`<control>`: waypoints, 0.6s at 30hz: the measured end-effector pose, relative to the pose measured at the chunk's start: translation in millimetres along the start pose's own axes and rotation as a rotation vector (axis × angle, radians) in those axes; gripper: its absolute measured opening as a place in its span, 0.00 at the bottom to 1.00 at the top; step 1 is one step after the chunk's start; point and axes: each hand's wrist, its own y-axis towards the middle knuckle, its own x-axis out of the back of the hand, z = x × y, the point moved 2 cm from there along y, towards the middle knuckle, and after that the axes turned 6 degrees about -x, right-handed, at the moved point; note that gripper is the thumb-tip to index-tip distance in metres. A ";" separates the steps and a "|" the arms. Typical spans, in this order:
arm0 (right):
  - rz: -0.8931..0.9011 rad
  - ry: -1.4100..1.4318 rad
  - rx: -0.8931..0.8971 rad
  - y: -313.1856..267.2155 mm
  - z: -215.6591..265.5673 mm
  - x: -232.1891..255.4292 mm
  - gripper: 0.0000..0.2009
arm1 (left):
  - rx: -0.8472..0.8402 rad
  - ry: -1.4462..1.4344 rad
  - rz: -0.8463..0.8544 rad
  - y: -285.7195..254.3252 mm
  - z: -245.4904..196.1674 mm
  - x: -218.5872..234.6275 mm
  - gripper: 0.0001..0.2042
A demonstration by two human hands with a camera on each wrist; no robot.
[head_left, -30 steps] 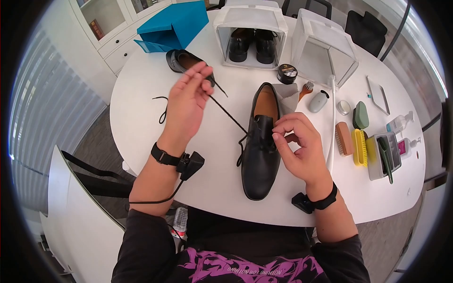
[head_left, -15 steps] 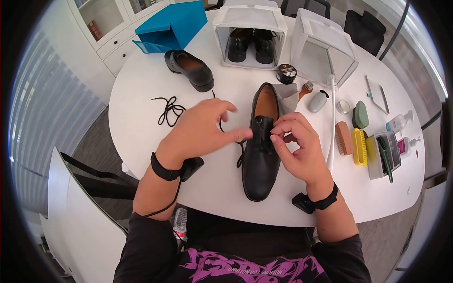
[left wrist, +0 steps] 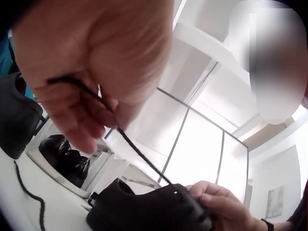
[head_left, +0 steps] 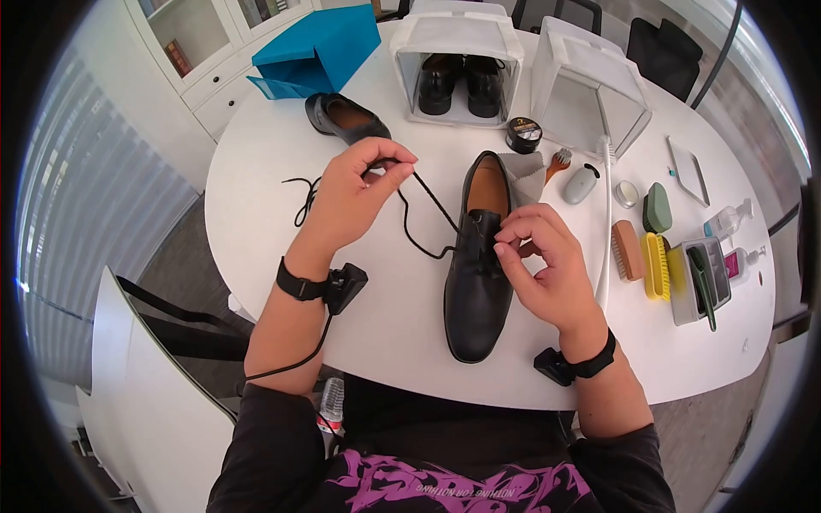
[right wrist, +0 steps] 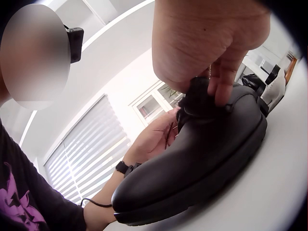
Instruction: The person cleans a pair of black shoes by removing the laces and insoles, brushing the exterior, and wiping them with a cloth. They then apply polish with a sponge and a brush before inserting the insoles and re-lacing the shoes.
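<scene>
A black leather shoe point(head_left: 475, 316) stands on the white table with its toe toward the person. My left hand point(head_left: 352, 195), raised to the shoe's left, pinches a black shoelace point(head_left: 439, 203) between thumb and fingers. From there the lace runs taut to the shoe's lacing flap, while another length loops slackly down beside it. At the flap's right edge my right hand point(head_left: 552, 269) pinches the leather with thumb and fingertips. In the right wrist view its fingers point(right wrist: 224, 86) reach over the shoe's upper point(right wrist: 192, 154).
A second black shoe point(head_left: 342, 115) and a loose lace point(head_left: 303, 205) lie at left, near a teal box point(head_left: 329, 51). Behind stand a white box point(head_left: 457, 34) holding black shoes and another box point(head_left: 590, 77). Brushes point(head_left: 655, 265), a polish jar point(head_left: 523, 135) and bottles point(head_left: 727, 221) sit right.
The left hand came down from its raised pull toward the shoe with fingers spread, then pinched the lace and drew back up and left. The right hand stayed at the flap.
</scene>
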 end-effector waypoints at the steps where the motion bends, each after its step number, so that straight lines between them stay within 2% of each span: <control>1: 0.002 0.000 -0.002 0.0 -0.4 0.3 0.05 | -0.003 0.002 -0.001 3.3 6.0 -1.6 0.10; 3: 0.002 -0.001 -0.005 -0.3 1.0 0.2 0.05 | -0.489 0.511 -0.081 7.0 5.5 -4.5 0.11; 7: 0.007 -0.014 -0.012 0.1 4.6 1.8 0.05 | -0.496 0.383 -0.054 2.5 8.9 -25.5 0.12; 9: 0.005 -0.004 -0.009 -0.1 4.0 2.1 0.05 | -0.288 0.481 0.021 -5.2 11.5 -26.3 0.13; 10: 0.003 0.007 -0.012 0.0 3.2 2.4 0.05 | -0.119 0.440 -0.007 -7.2 13.0 -26.8 0.09; 11: -0.007 0.008 -0.011 -0.2 2.1 3.2 0.05 | -0.126 0.442 0.000 -8.0 5.4 -25.5 0.09; 13: 0.018 0.031 -0.019 -0.7 -0.5 3.6 0.06 | 0.304 0.437 0.256 -10.7 -3.9 -20.7 0.16; 14: 0.010 0.033 -0.023 -1.0 -1.2 3.4 0.06 | 0.349 0.378 0.327 -13.3 -2.5 -20.7 0.27; 15: 0.011 0.027 -0.018 -1.0 -1.2 2.9 0.06 | 0.350 0.380 0.334 -13.6 -11.9 -23.4 0.27; 17: 0.015 0.021 -0.015 -1.6 -0.8 2.3 0.06 | 0.660 0.226 0.508 -19.0 -28.8 -31.6 0.29; 18: 0.011 0.011 -0.014 -1.5 -0.6 2.5 0.06 | 0.678 0.208 0.632 -21.0 -24.4 -33.5 0.31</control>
